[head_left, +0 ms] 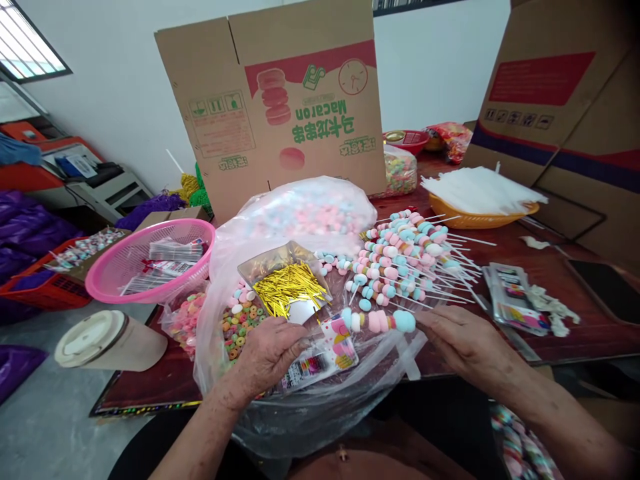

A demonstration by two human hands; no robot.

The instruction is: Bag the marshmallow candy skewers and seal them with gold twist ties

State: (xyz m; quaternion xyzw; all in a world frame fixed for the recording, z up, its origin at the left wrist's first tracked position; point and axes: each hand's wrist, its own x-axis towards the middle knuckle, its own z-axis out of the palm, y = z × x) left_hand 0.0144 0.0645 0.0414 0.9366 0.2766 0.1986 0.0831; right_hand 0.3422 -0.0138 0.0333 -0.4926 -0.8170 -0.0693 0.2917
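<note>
My right hand point(463, 337) pinches the stick end of a marshmallow skewer point(377, 321) strung with blue, white and pink pieces. My left hand point(270, 357) grips a printed plastic packaging bag point(320, 360), and the skewer's far end lies at the bag's upper edge; whether it is inside I cannot tell. Just beyond my left hand, gold twist ties point(287, 290) fill a transparent tray. Colourful gummy rings point(245, 327) lie to its left. A pile of finished-looking marshmallow skewers point(405, 257) rests behind the held one, beside a large plastic bag of marshmallows point(310, 207).
A pink basket point(150, 232) with packaging bags and a lidded cup point(113, 340) stand at left. An upright cardboard box point(280, 100) is behind. On the right are an orange basket point(480, 215) of white sticks, stacked packaging point(513, 297) and a dark phone-like slab point(607, 287).
</note>
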